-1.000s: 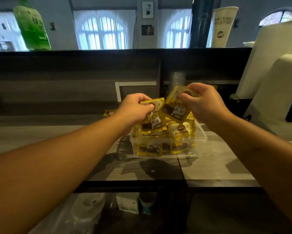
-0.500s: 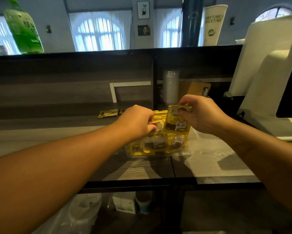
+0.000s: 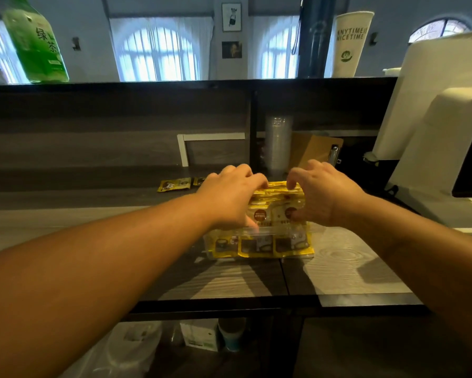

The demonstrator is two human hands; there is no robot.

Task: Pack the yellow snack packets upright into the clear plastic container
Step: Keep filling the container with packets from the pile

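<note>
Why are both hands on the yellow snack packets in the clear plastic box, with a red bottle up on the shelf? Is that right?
Nearly. The head view shows the plastic bottle on the shelf is green, not red. Both hands, left hand and right hand, are on the yellow snack packets in the clear plastic box.

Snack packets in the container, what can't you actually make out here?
Head view only:
- Packet count: the left hand and right hand cover the stack of yellow packets.
- Container back wall and far rim: hidden behind packets.
- Loose packets behind: print too small; one is half hidden by the left hand.
</note>
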